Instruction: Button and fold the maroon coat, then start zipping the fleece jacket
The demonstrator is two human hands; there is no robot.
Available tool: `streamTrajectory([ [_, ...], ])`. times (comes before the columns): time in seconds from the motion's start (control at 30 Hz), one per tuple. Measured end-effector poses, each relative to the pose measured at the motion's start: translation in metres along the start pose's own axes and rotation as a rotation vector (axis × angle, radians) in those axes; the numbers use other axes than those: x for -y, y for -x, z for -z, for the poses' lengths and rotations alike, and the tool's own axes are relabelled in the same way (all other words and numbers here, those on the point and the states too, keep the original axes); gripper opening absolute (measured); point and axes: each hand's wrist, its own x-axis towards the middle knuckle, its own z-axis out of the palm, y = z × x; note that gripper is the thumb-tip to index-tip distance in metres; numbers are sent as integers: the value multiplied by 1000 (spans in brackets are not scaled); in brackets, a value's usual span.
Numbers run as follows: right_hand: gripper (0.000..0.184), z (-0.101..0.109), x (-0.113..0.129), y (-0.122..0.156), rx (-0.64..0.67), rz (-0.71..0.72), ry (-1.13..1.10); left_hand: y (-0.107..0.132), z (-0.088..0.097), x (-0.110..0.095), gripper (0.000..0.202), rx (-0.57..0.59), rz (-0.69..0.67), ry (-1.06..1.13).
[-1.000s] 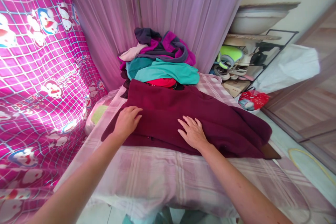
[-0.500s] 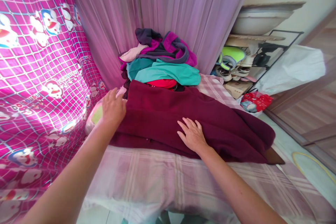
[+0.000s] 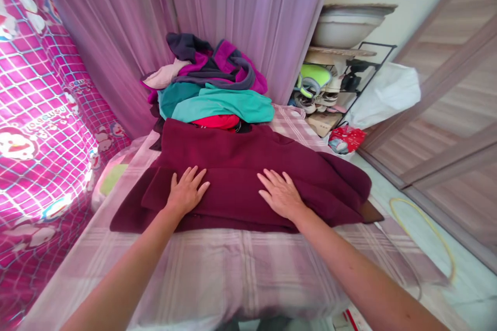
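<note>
A dark maroon garment (image 3: 248,165) lies spread across a table covered in a pale plaid cloth (image 3: 217,274). My left hand (image 3: 187,191) rests flat on the garment's left part, fingers spread and open. My right hand (image 3: 280,194) lies flat on the garment near its middle, fingers also stretched out. Neither hand holds anything. The garment's left side shows a folded layer with an edge beneath my left hand.
A pile of clothes (image 3: 212,88) in teal, red, purple and grey sits behind the garment. Purple curtains (image 3: 194,10) hang at the back, a pink cartoon-print sheet (image 3: 34,124) at the left. A rack with shoes (image 3: 330,93) and a white bag (image 3: 384,95) stand right.
My left hand went out to the garment's left edge, then came back onto it, flat; the left side now lies folded inward. The camera view shifted right. My right hand stayed put.
</note>
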Motion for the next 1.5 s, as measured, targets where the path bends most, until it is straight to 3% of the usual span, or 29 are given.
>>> streamTrajectory([
  [0.1,52,2,-55,27,1,-81,52,1,0,2,53,3,-4,-17],
  [0.2,50,3,-78,35,33,-73,34,4,-3,15,55,-18,2,-36],
  [0.37,51,5,-75,25,57,-79,-34,6,-10,37,61,-59,18,-38],
  [0.63,52,7,-78,21,63,-114,-71,11,-19,41,62,-57,36,-41],
  [0.73,51,17,-68,12,105,-203,-85,10,-18,40,61,-47,52,-55],
  [0.83,53,31,-31,1,41,-263,-121,7,-14,36,61,-34,63,-77],
  [0.93,54,37,11,-4,-19,-38,-189,5,-10,32,61,-8,73,-93],
  [1.0,53,33,17,-2,28,152,-199,6,-7,33,62,9,76,-97],
  [1.07,54,25,-2,7,80,170,-161,7,-4,38,64,24,64,-101],
  [1.17,59,17,-51,25,124,-94,-69,9,0,49,65,40,53,-109],
  [1.3,55,19,-85,34,114,-199,-76,10,2,60,67,34,91,-78],
  [1.4,48,32,-101,30,-89,-212,-150,10,1,60,68,28,105,-73],
  [1.5,47,49,-145,36,-318,-326,-134,9,0,57,69,25,113,-63],
])
